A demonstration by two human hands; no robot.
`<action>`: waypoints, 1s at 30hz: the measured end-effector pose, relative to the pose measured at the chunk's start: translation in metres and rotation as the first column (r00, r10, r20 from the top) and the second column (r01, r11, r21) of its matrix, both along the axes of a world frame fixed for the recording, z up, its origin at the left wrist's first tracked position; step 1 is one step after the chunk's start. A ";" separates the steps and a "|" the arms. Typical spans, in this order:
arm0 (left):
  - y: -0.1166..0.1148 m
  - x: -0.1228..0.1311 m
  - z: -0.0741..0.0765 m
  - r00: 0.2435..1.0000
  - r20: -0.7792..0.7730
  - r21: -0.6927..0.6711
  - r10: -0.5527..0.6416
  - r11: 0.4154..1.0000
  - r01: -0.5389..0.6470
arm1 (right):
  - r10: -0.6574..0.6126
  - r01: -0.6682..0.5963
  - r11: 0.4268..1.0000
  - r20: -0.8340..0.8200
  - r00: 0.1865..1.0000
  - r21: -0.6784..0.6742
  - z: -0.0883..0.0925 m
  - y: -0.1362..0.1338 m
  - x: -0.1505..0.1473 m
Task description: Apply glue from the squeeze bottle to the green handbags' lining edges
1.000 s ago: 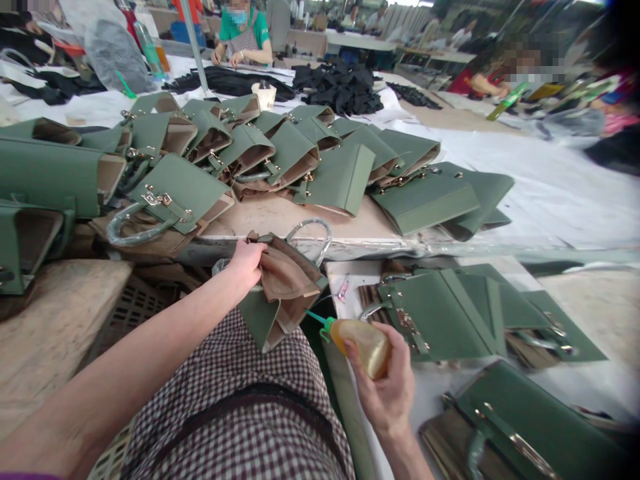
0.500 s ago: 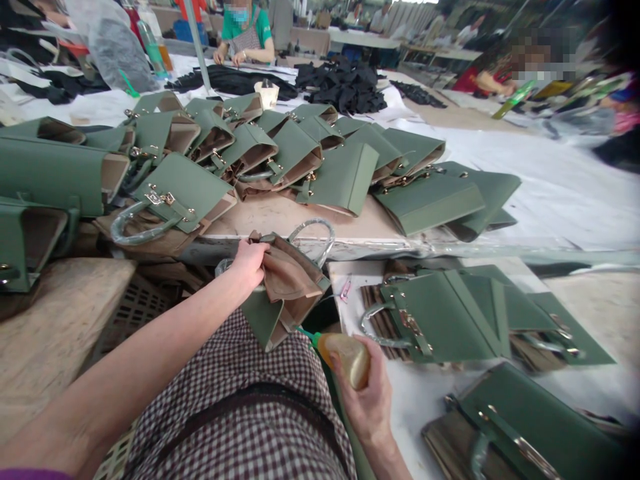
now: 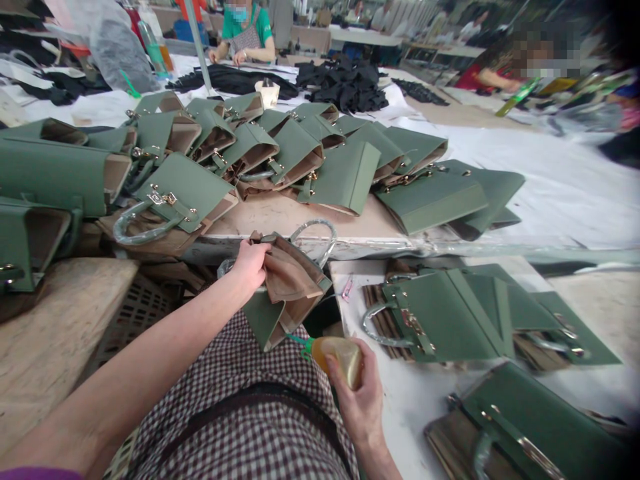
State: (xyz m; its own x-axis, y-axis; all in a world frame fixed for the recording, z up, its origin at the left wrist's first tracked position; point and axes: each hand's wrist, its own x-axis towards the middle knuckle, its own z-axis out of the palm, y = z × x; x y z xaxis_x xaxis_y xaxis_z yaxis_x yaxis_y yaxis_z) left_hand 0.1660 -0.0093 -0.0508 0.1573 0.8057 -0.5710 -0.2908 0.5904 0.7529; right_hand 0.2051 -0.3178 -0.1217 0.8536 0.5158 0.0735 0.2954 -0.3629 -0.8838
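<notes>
My left hand (image 3: 254,261) is closed on the upper edge of a green handbag (image 3: 261,319), which rests tilted against my checked apron (image 3: 240,420). The bag's brown lining (image 3: 290,275) bulges out, and its plastic-wrapped handle stands up behind. In my right hand (image 3: 361,393) is a squeeze bottle (image 3: 345,358) of amber liquid, lying on its side with fingers wrapped round it. Its thin green nozzle (image 3: 299,340) points left, with the tip at the lower corner of the bag's open side. I cannot tell whether the tip touches the bag.
Several green handbags (image 3: 345,173) crowd the table ahead. More green bags (image 3: 445,313) lie on a white surface at right, near a small pink clip (image 3: 347,287). A plastic crate (image 3: 140,303) stands at lower left. Across the table a person (image 3: 247,37) handles black pieces (image 3: 235,80).
My right hand has moved slightly left with the bottle, bringing the nozzle further toward the bag's lower corner. My left hand and the bag stay nearly still.
</notes>
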 end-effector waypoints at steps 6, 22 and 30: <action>0.001 -0.001 -0.001 1.000 0.004 -0.009 0.001 1.000 -0.001 | 0.074 -0.074 0.997 0.011 0.997 0.012 -0.001 0.003 -0.013; 0.000 -0.012 0.006 0.999 0.008 0.022 0.031 0.999 -0.032 | 0.059 -0.060 0.998 -0.171 0.984 -0.002 0.008 0.002 -0.012; 0.011 -0.087 0.023 0.988 0.006 0.155 0.156 0.976 -0.155 | -0.058 0.156 0.974 -0.479 0.876 0.167 0.020 -0.002 0.026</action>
State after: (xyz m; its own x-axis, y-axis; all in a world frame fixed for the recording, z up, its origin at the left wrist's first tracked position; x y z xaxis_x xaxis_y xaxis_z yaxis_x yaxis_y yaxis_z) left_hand 0.0795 0.0022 -0.0278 0.0202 0.8987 -0.4380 -0.3650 0.4145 0.8336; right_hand 0.2308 -0.3200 -0.1018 0.8616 0.4360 -0.2600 -0.2020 -0.1754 -0.9635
